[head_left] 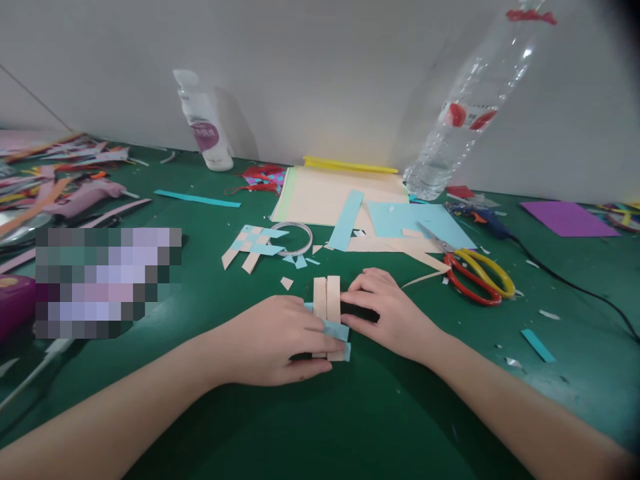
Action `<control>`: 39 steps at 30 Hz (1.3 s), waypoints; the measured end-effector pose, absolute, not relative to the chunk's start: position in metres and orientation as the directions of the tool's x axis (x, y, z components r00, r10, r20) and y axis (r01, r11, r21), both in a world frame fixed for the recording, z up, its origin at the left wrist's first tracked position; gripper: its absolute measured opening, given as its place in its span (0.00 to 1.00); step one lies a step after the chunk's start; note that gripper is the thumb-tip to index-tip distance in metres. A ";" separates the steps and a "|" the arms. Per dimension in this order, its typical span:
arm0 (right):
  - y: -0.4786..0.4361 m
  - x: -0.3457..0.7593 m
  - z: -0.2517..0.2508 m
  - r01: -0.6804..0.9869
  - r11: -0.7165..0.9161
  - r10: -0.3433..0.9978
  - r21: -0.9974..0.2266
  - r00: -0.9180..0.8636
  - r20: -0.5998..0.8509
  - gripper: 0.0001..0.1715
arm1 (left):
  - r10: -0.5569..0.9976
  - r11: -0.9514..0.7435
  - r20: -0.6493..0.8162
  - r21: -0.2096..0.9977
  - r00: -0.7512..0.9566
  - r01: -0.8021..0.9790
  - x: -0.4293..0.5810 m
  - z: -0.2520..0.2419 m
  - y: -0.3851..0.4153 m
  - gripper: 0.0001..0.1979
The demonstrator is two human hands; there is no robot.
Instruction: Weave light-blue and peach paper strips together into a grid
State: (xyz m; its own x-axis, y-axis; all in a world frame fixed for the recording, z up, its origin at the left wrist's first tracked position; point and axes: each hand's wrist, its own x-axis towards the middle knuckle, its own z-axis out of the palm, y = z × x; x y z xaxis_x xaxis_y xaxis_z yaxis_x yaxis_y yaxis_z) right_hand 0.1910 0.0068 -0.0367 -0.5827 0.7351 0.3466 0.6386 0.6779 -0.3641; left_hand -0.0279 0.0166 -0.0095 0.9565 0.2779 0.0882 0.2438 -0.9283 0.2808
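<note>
Low in the middle of the view, a small weave of paper strips point(333, 293) lies on the green table, with two peach strips running away from me and light-blue ones crossing them. My left hand point(280, 340) lies over its left and near part, fingers across the strips and thumb at the near edge, holding it down. From the right, my right hand point(390, 313) has its fingers closed at the weave's right edge; the fingertips are partly hidden. Beyond my left hand lies another blue-and-peach woven piece point(255, 240) with loose strip ends.
Red-and-yellow scissors point(480, 277) lie right of a tape roll point(311, 237), peach sheets point(325, 190) and a blue sheet point(425, 223). A white bottle point(205, 127) and a clear bottle point(457, 127) stand by the wall. Strips, a pink glue gun point(87, 197) and a pixelated object point(105, 283) are left.
</note>
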 end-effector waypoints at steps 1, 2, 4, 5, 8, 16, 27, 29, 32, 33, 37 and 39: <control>0.008 0.190 -0.037 0.643 0.676 0.737 -0.360 -0.585 0.338 0.09 | 0.269 -0.935 0.099 0.267 0.958 0.235 -0.028 -0.009 0.016 0.10; 0.009 0.190 -0.037 0.648 0.674 0.739 -0.355 -0.586 0.332 0.09 | 0.261 -0.941 0.110 0.253 0.959 0.227 -0.028 -0.009 0.016 0.11; 0.010 0.188 -0.038 0.653 0.670 0.742 -0.354 -0.585 0.327 0.08 | 0.253 -0.949 0.114 0.223 0.961 0.223 -0.028 -0.009 0.015 0.11; 0.010 0.188 -0.038 0.654 0.666 0.746 -0.358 -0.580 0.327 0.08 | 0.252 -0.951 0.107 0.211 0.962 0.225 -0.028 -0.008 0.014 0.11; 0.010 0.187 -0.038 0.661 0.655 0.755 -0.366 -0.563 0.336 0.06 | 0.259 -0.949 0.075 0.202 0.963 0.240 -0.027 -0.007 0.013 0.12; 0.012 0.186 -0.039 0.699 0.638 0.767 -0.324 -0.534 0.356 0.07 | 0.266 -0.951 0.070 0.184 0.961 0.250 -0.027 -0.006 0.012 0.12; -0.001 0.196 -0.022 0.643 0.665 0.738 -0.379 -0.489 0.465 0.07 | 0.285 -0.945 0.048 0.180 0.957 0.272 -0.029 -0.002 0.011 0.12; -0.005 0.198 -0.022 0.580 0.709 0.705 -0.400 -0.581 0.408 0.09 | 0.283 -0.943 0.050 0.197 0.958 0.268 -0.030 -0.003 0.012 0.13; -0.005 0.197 -0.026 0.564 0.718 0.692 -0.407 -0.636 0.341 0.12 | 0.288 -0.936 0.052 0.225 0.956 0.270 -0.030 -0.004 0.012 0.13; -0.005 0.197 -0.028 0.569 0.714 0.697 -0.409 -0.639 0.327 0.12 | 0.290 -0.935 0.060 0.231 0.955 0.269 -0.031 -0.005 0.013 0.13; -0.003 0.196 -0.032 0.575 0.701 0.707 -0.423 -0.642 0.298 0.10 | 0.290 -0.935 0.075 0.236 0.954 0.266 -0.031 -0.007 0.013 0.15; -0.003 0.196 -0.032 0.575 0.699 0.707 -0.424 -0.644 0.292 0.09 | 0.286 -0.937 0.068 0.229 0.956 0.264 -0.031 -0.007 0.013 0.15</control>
State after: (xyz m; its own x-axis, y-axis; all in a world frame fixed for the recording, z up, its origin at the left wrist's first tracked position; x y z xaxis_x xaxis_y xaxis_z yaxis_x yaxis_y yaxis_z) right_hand 0.1961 -0.0025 -0.0324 -0.6443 0.7070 0.2915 0.5754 0.6993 -0.4242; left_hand -0.0309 0.0133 -0.0074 0.9556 0.2865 0.0684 0.2645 -0.9368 0.2290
